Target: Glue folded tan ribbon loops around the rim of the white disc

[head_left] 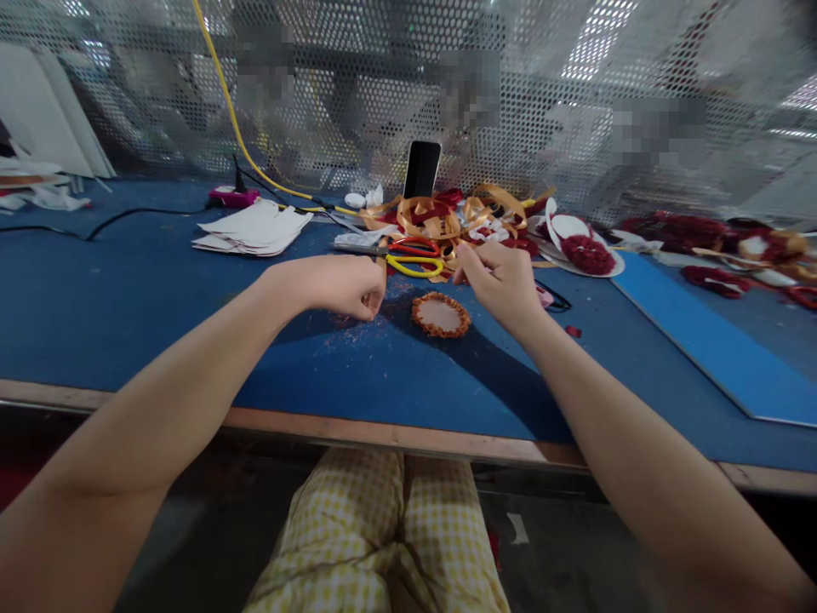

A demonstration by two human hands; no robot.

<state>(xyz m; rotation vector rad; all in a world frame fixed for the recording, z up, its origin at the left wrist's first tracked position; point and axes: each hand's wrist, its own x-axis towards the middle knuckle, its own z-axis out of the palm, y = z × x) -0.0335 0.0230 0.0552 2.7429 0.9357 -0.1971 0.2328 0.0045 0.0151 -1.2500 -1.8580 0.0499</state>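
Observation:
My left hand [354, 288] hangs just above the blue table with its fingers curled closed; whatever they may hold is hidden. Thumb and forefinger of my right hand [501, 277] are pinched together at the near edge of a heap of gold and red ribbons [434, 217]; I cannot make out what is between them. Between the hands lies a small round white disc with a ruffled orange-brown border [440, 315]. Scissors with one red and one yellow handle [414, 266] rest behind it, blades pointing left.
A stack of white paper pieces [252, 228] lies at the left, near a pink power socket [234, 197]. A phone [422, 169] stands upright behind the ribbons. White discs with dark red trim [587, 254] and a blue board [715, 336] lie to the right. Perforated metal panels [357, 94] rise behind.

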